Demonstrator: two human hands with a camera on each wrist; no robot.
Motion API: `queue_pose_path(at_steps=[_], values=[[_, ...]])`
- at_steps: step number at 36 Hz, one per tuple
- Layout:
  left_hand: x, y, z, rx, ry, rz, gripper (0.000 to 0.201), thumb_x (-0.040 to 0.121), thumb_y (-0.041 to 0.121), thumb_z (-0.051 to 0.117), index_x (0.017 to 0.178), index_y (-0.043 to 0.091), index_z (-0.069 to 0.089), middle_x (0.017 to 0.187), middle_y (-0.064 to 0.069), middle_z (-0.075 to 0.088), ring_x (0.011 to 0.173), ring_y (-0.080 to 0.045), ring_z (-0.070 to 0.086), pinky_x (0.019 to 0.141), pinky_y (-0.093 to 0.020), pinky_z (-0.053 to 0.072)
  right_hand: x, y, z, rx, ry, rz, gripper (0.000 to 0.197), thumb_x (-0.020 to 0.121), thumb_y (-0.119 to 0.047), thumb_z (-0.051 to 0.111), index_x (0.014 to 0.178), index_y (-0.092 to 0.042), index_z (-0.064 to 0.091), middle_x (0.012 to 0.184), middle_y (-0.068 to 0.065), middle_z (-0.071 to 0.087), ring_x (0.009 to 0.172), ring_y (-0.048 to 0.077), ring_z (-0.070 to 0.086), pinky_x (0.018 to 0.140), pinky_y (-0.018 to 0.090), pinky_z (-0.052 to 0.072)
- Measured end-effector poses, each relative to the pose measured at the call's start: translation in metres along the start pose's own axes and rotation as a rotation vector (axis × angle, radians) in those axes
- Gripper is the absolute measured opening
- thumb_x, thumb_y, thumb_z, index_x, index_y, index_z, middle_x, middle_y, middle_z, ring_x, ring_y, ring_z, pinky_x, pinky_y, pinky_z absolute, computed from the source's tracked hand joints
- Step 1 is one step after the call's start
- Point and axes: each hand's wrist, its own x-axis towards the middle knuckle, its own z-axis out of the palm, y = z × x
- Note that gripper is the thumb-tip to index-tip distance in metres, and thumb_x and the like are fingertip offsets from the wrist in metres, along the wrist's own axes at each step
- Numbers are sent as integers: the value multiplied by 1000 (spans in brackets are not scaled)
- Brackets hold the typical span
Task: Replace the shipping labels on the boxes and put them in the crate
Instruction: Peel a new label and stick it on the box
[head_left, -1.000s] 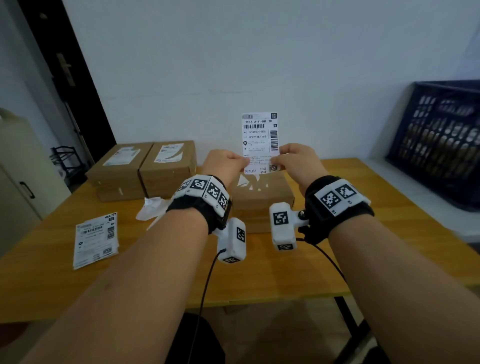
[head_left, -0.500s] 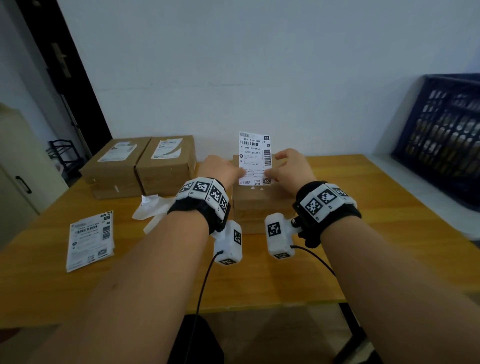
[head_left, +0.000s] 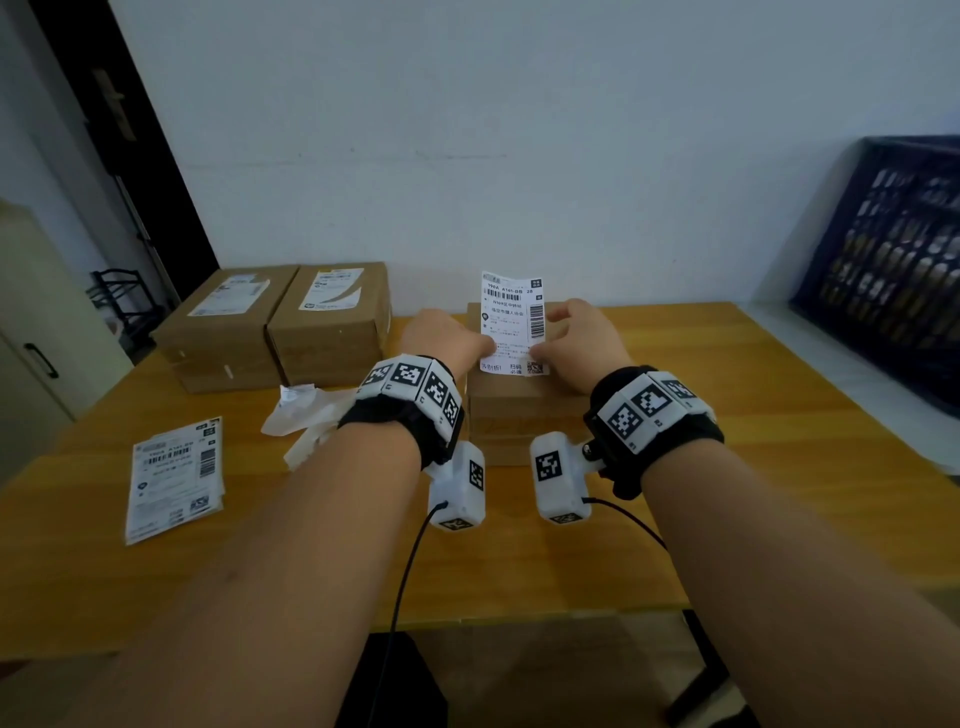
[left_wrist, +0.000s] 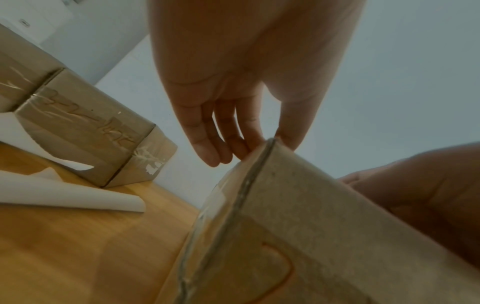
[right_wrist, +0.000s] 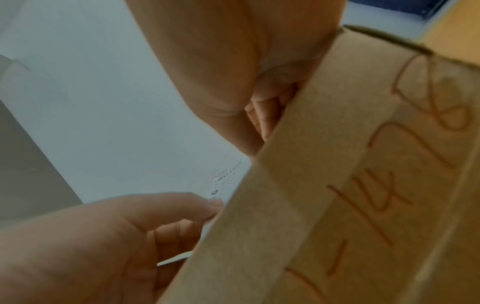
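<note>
A white shipping label (head_left: 511, 322) stands over the top of a small cardboard box (head_left: 519, 410) in the middle of the table, its lower edge down at the box's near edge. My left hand (head_left: 447, 338) pinches the label's lower left edge. My right hand (head_left: 582, 338) pinches its lower right edge. In the left wrist view the box (left_wrist: 324, 236) fills the lower right and my fingers (left_wrist: 218, 144) reach its top edge. The right wrist view shows the box (right_wrist: 350, 185) with handwritten marks and the label (right_wrist: 228, 181) behind it.
Two more labelled cardboard boxes (head_left: 275, 322) stand at the back left of the wooden table (head_left: 779, 467). A stack of fresh labels (head_left: 174, 480) lies at the left, crumpled peeled paper (head_left: 301, 415) beside my left wrist. A dark blue crate (head_left: 888, 260) stands at the right on a white ledge.
Both hands have lowered the label from mid-air down onto the top of the middle box; its lower edge now sits at the box's near edge.
</note>
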Motion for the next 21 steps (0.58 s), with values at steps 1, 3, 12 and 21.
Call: queue_pose_path(at_steps=[1,3,12,21], values=[[0,0,0,-8,1,-8,28,80,36,72,72,9,68,66,-2,64,52,-13,49,46,-23,34,0,0,0,-11,-3,-3,45,87,-14,68,127,-16,47,114,2,63,90,14,59,61,20,43],[0,2,0,-4,5,-16,36,79,35,73,59,12,55,56,0,52,48,-13,44,43,-23,29,1,-1,-1,-23,-9,0,45,87,-14,68,127,-16,48,115,3,64,94,16,61,67,23,47],[2,3,0,-40,-19,-27,41,78,31,72,54,13,44,55,0,50,47,-13,43,44,-22,31,3,-3,-7,40,-50,33,42,84,-10,71,122,-14,52,112,2,66,97,17,64,71,25,52],[-2,3,2,41,4,14,44,81,31,70,54,15,40,52,2,42,45,-12,36,43,-21,27,1,-3,-5,8,-43,28,43,84,-13,72,122,-16,52,114,2,64,99,18,63,87,34,55]])
